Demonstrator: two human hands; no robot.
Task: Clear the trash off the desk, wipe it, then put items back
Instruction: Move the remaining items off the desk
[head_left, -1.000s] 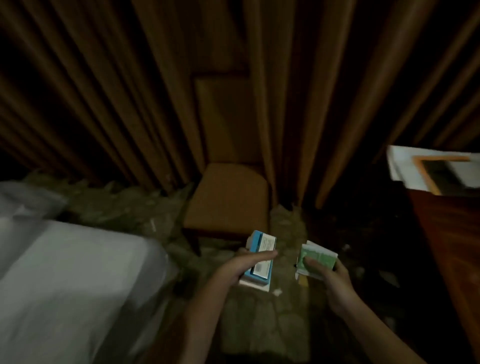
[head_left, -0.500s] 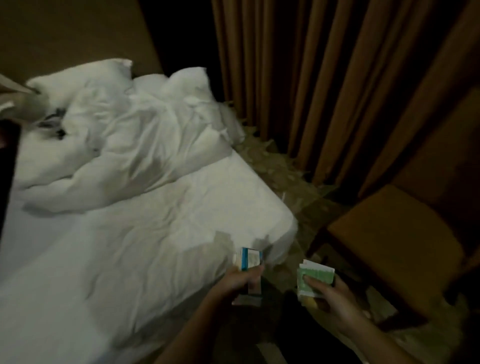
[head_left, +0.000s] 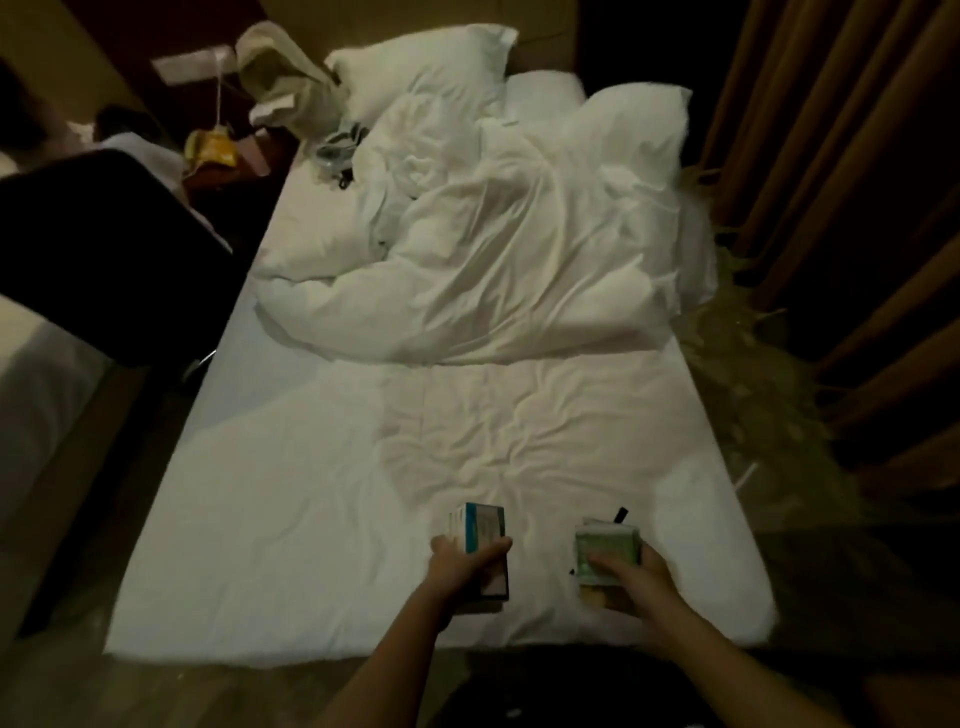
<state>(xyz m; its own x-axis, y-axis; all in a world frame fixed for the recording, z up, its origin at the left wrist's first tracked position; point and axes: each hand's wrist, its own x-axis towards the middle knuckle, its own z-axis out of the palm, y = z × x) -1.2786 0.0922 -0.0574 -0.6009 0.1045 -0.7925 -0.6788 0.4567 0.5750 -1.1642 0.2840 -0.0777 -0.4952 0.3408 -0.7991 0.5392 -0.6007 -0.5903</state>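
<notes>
Head view looks down a white bed, with both hands low in the frame above its near end. Left hand is closed around a blue-and-white box, gripped upright by its sides; right hand is closed on a green-and-white pack with other small items beneath it that are too dim to name. Neither item touches the sheet yet. No counter shows, so cleared trash and wiping cannot be judged. These things look like items taken off it, likely to be parked on the bed; wiping and returning them probably remain.
</notes>
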